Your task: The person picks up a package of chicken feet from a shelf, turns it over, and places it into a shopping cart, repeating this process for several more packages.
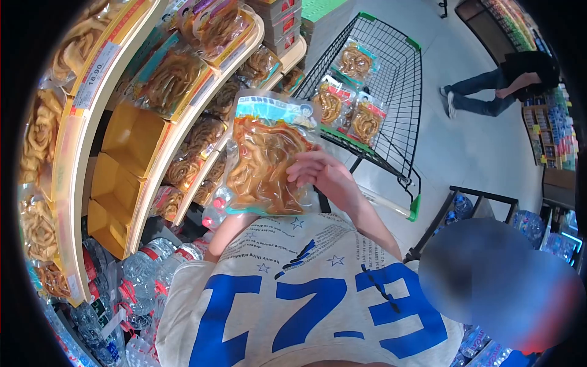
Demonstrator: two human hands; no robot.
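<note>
A clear plastic bag of fried dough twists (pixel 266 159) with a light-blue printed top is held upright in front of my chest. My left forearm (pixel 227 237) reaches up behind its lower edge, and the bag hides that hand, which bears it from behind. At the bag's right side is my right hand (pixel 321 174), its fingers slightly bent and apart over the front of the plastic, not wrapped round it.
Tiered shelves (pixel 177 116) at left carry similar bags and yellow display boxes (pixel 131 137). A shopping cart (pixel 397 79) ahead holds several bags. Water bottles (pixel 147 269) stand at lower left. A dark rack (pixel 483 199) is at right; a person (pixel 504 85) is in the aisle.
</note>
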